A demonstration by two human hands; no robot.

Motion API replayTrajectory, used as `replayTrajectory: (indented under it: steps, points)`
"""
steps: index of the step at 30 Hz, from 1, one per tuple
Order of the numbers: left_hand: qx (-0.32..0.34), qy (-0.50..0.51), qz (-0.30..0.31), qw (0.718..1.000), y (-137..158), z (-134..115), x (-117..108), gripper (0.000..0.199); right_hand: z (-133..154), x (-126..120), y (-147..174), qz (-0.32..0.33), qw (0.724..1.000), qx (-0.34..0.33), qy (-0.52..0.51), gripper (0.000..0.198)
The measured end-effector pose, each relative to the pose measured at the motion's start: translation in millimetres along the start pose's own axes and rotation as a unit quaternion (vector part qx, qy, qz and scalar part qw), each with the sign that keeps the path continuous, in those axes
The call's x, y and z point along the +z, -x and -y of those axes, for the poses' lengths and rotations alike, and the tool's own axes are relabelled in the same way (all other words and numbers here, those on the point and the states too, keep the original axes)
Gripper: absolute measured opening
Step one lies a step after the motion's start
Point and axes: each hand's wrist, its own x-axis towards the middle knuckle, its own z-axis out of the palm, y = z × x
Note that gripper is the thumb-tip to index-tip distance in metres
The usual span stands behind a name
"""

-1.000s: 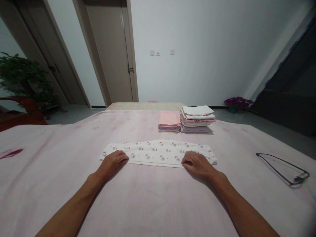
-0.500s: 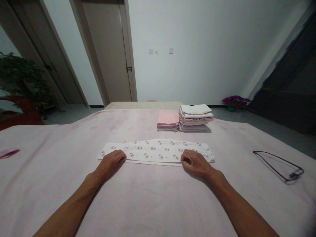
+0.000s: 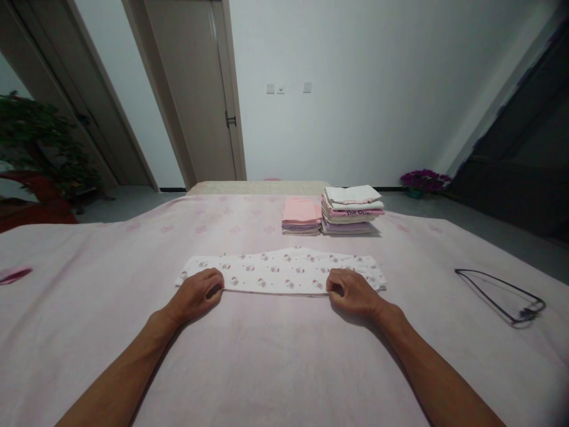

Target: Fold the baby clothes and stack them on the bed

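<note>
A white garment (image 3: 275,273) with small printed figures lies folded lengthwise into a long flat strip. Its kind, perhaps trousers or a top, does not show clearly. My left hand (image 3: 200,293) pinches the near edge toward the left end, fingers curled and closed. Toward the right end, my right hand (image 3: 353,292) grips that same near edge between thumb and fingers. Between the hands the near edge runs almost straight. Beneath it all spreads a pale pink cloth (image 3: 275,362).
Behind the garment stand a pink-topped stack of folded clothes (image 3: 301,212) and a taller stack topped with white (image 3: 352,198). On the right lies a thin black wire loop (image 3: 502,296). A bit of pink cloth (image 3: 15,274) lies far left.
The garment's upper layer has been drawn toward me, so the lower layer that showed along the near edge is now mostly covered. My left hand has shifted slightly left.
</note>
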Motion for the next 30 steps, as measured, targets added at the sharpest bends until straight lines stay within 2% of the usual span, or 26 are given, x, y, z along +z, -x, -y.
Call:
replayTrajectory:
  steps: [10,15,18,22,24,28,30]
  points:
    - [-0.008,-0.007,0.001,1.0,-1.3,-2.0,-2.0,0.013,-1.2,1.1,0.4,0.037,0.999,0.014,0.005,0.015]
    - [-0.013,-0.032,-0.019,0.999,-4.2,-5.6,-1.4,0.009,-2.4,0.7,-1.4,0.003,0.999,0.026,-0.037,0.013]
    - [-0.005,-0.011,-0.033,0.999,-6.8,-8.6,4.1,0.02,0.7,3.4,-3.9,-0.009,0.998,0.025,-0.056,0.015]
    - [-0.017,0.016,-0.009,1.0,-9.6,-5.6,16.5,0.041,-1.1,10.3,-5.6,0.017,0.997,0.044,-0.057,0.019]
    - [-0.048,0.022,-0.014,0.999,-10.2,1.6,22.4,0.042,-7.1,13.8,-6.2,-0.009,0.998,0.049,-0.04,0.022]
    - [-0.096,-0.018,-0.029,0.995,-8.8,23.1,32.0,0.046,-23.5,22.4,-7.5,-0.119,0.992,0.01,0.042,0.029]
    - [-0.116,-0.065,-0.006,0.991,-7.4,31.6,35.4,0.049,-31.2,29.4,-7.3,-0.126,0.988,0.0,0.09,0.038]
